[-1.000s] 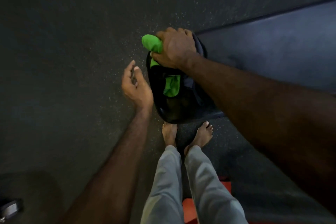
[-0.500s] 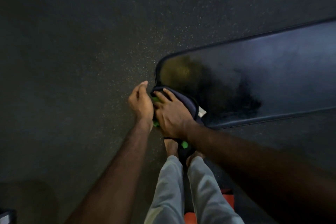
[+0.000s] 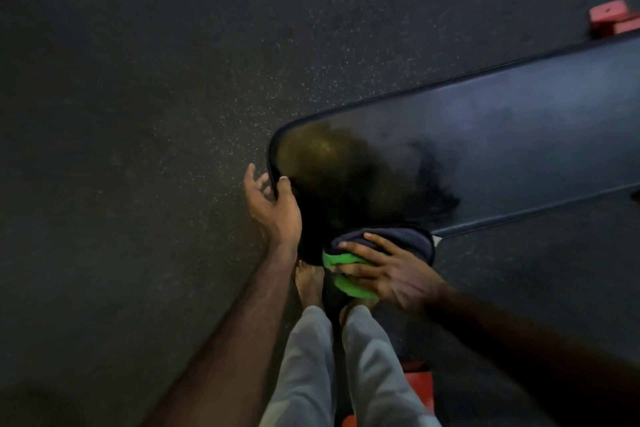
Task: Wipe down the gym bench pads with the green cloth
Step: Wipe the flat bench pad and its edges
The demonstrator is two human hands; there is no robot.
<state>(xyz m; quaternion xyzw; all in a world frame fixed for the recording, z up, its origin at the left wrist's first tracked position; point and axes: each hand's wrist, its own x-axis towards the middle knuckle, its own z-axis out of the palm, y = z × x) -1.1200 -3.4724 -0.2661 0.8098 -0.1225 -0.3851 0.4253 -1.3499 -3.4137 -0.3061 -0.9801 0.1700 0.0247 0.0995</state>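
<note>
The dark padded gym bench pad (image 3: 502, 142) runs from the middle of the view out to the right. On its near corner lies the cloth (image 3: 348, 288), green on one side and dark navy on the other. My right hand (image 3: 388, 270) presses it flat against the pad with spread, straight fingers. My left hand (image 3: 273, 208) sits at the pad's rounded end, thumb on the rim and fingers loosely spread just outside it. A dark smear shows on the pad near the cloth.
Dark speckled rubber floor (image 3: 156, 149) surrounds the bench. Red frame parts show at the top right (image 3: 609, 19) and low down behind my legs (image 3: 419, 388). My bare feet (image 3: 310, 282) and grey trouser legs stand right at the pad's end.
My right hand brought the bunched cloth down and now presses it flat on the pad's near corner. My left hand left the cloth and moved to the pad's end rim.
</note>
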